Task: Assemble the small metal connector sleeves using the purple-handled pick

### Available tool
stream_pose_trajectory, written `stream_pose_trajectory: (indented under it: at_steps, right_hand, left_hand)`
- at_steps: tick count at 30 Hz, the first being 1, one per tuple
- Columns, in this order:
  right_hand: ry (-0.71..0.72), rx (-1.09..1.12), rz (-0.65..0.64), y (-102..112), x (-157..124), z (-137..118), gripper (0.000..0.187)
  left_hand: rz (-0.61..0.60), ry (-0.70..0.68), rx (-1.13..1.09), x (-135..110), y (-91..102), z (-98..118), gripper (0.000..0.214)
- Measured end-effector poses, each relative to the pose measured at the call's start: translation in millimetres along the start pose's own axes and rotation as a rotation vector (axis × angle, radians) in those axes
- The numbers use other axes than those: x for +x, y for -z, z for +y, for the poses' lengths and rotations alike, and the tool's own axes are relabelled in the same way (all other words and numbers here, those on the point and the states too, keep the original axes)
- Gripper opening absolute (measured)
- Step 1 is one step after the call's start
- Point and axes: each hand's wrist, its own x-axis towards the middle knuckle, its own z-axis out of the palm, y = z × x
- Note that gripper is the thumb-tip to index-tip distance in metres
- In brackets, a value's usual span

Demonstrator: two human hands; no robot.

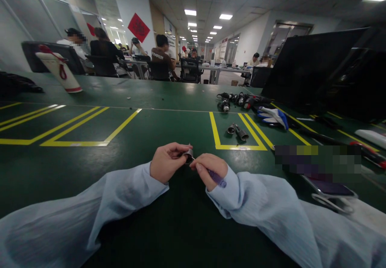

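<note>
My left hand [167, 162] is closed around a small grey metal cup-shaped part [188, 154], its open end turned toward me and to the right. In my right hand [213, 166] is a screwdriver with a clear purple handle [217, 178], gripped between thumb and fingers. The thin metal shaft points left and reaches the mouth of the metal part; whether its tip touches anything inside is hidden. Both hands are close together above the green table [169, 228]. Two similar metal parts [237, 131] lie beyond my right hand, inside a yellow-taped box.
Dark cylindrical metal parts [224, 105] and cables lie farther back. Right of them are a blue-and-white glove [273, 117], a large black monitor [316, 67] and a phone [330, 187]. A white-and-red bottle [62, 70] stands at left. Several people sit at desks behind.
</note>
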Motion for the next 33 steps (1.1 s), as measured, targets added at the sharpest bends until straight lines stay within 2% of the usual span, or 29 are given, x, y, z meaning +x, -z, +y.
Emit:
stream_pose_trajectory:
  at_steps: [3, 9, 23, 33]
  right_hand:
    - [0.046, -0.075, -0.040, -0.1, 0.5, -2.7, 0.019]
    - [0.107, -0.141, -0.024, -1.6, 1.0, -3.0, 0.018]
    - [0.051, -0.072, -0.027, -2.2, 0.2, -1.0, 0.019]
    - [0.057, -0.092, -0.019, -1.6, 1.3, -0.5, 0.019]
  left_hand:
    - [0.005, -0.005, 0.015, -0.2, -0.2, 0.8, 0.018]
    - [0.047, -0.003, 0.052, 1.1, -2.4, 2.0, 0.019]
    - [0.106, -0.101, 0.116, -1.7, -2.5, -0.4, 0.018]
    - [0.085, -0.060, 0.100, 0.0, -1.9, 3.3, 0.021]
